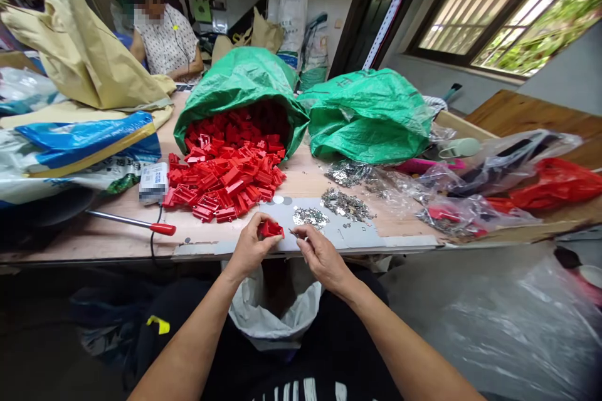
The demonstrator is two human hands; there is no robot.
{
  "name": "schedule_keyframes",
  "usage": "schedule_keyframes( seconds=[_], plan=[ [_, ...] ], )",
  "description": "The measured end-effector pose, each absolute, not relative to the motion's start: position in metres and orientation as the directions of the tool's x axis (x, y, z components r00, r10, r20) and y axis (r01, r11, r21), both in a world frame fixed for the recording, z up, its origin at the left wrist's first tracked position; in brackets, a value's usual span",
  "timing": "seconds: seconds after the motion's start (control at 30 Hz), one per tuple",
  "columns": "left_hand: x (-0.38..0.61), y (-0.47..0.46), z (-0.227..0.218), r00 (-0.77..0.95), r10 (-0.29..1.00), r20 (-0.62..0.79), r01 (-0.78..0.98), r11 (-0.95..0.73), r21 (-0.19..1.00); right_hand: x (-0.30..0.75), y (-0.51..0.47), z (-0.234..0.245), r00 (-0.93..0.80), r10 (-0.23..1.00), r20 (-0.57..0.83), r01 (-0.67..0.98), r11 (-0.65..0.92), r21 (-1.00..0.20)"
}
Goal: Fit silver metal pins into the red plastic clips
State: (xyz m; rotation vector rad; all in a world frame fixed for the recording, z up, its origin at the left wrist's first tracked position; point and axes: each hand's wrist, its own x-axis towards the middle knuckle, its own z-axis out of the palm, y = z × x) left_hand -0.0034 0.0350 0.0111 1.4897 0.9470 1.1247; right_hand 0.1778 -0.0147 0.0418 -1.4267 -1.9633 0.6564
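Observation:
Between the thumb and fingers of my left hand point(251, 244) is a red plastic part point(271, 229), held over the table's front edge. My right hand point(322, 255) pinches a small metal piece point(293, 233) just right of it; the two stand slightly apart. Behind my hands lie a pile of small shiny metal pieces point(310, 218) and a darker heap of metal pieces point(348, 205) on a grey sheet point(360, 237). Many more red plastic parts point(226, 178) spill from a green woven sack point(254, 75).
A second green sack point(367, 116) stands to the right, beside clear plastic bags point(475, 216). At left lies a rod with a red handle point(162, 229), near a small white box point(153, 183). An open white sack point(277, 326) sits below my hands. Another person point(164, 44) sits across the table.

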Motion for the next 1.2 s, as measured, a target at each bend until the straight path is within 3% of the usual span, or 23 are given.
schedule_keyframes(
  seconds=[0.1, 0.27, 0.5, 0.73, 0.87, 0.93, 1.07, 1.2],
  plan=[
    [-0.001, 0.032, 0.019, 0.242, 0.965, 0.096, -0.267, -0.029, 0.963, 0.182, -0.021, 0.049, -0.222, 0.966, 0.136, 0.589, 0.244, -0.770],
    [0.001, 0.026, 0.032, 0.439, 0.898, -0.038, -0.591, 0.321, 0.740, 0.177, -0.024, 0.063, -0.272, 0.958, 0.090, 0.548, 0.231, -0.804],
    [0.000, 0.019, 0.030, 0.501, 0.850, -0.163, -0.706, 0.510, 0.491, 0.167, -0.020, 0.068, -0.320, 0.940, 0.119, 0.615, 0.301, -0.729],
    [0.002, 0.015, 0.030, 0.541, 0.806, -0.241, -0.698, 0.590, 0.406, 0.166, -0.020, 0.064, -0.277, 0.936, 0.216, 0.674, 0.349, -0.650],
    [0.002, 0.013, 0.034, 0.584, 0.787, -0.197, -0.655, 0.601, 0.459, 0.166, -0.019, 0.064, -0.218, 0.939, 0.267, 0.587, 0.345, -0.732],
    [-0.002, 0.013, 0.037, 0.604, 0.788, -0.120, -0.603, 0.550, 0.577, 0.167, -0.018, 0.063, -0.221, 0.944, 0.243, 0.560, 0.327, -0.761],
    [-0.015, 0.015, 0.041, 0.702, 0.712, 0.025, -0.300, 0.263, 0.917, 0.174, -0.018, 0.058, -0.235, 0.961, 0.147, 0.582, 0.260, -0.771],
    [-0.020, 0.015, 0.034, 0.715, 0.695, 0.072, -0.025, -0.077, 0.997, 0.183, -0.008, 0.050, -0.170, 0.979, 0.114, 0.595, 0.194, -0.780]
  ],
)
